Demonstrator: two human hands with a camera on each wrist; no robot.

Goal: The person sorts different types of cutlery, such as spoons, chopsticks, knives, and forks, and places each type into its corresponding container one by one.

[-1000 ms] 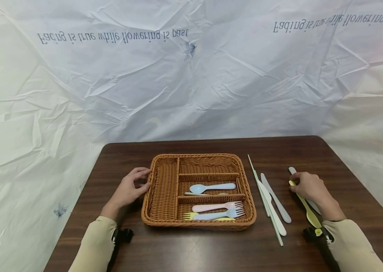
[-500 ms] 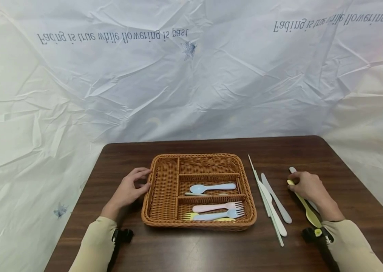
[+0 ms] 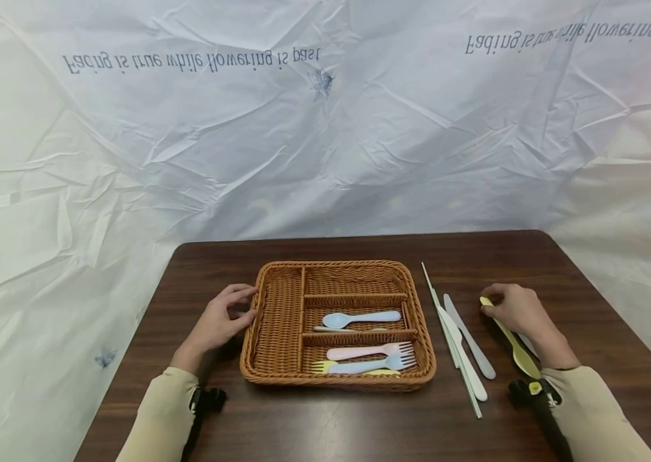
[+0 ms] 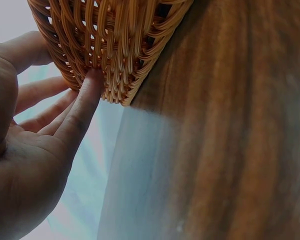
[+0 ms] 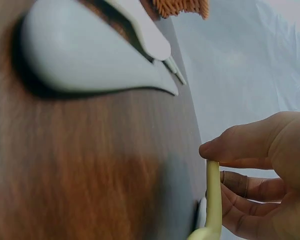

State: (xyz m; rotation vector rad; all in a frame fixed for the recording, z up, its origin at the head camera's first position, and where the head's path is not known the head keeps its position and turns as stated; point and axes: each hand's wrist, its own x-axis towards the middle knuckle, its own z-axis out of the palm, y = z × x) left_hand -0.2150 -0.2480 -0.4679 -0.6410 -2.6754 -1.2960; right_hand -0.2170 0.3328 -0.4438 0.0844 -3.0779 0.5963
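At the right, my right hand [image 3: 519, 311] pinches the handle end of a yellow spoon [image 3: 524, 359] between thumb and fingers; in the right wrist view the yellow handle [image 5: 214, 197] hangs below the thumb tip. A pale utensil [image 3: 526, 343] lies partly hidden under that hand. My left hand [image 3: 217, 324] touches the left side of a brown wicker basket [image 3: 276, 383]. Its fingers [image 4: 82, 107] lie extended against the woven outer wall in the left wrist view. Inside, a blue spoon [image 3: 360, 317] occupies the middle compartment, and a pink fork [image 3: 360, 352] and blue fork [image 3: 363, 366] the front one.
Between basket and right hand lie a white knife [image 3: 470, 369], a light grey knife [image 3: 476, 350] and thin pale chopsticks [image 3: 428, 279]. Everything stands on a dark wooden table [image 3: 325, 423]. Wrinkled white sheeting [image 3: 325, 160] hangs behind it.
My right hand has shifted slightly left and away from the body, drawing the yellow spoon off the pale utensil beneath. The left hand and basket stay where they were.
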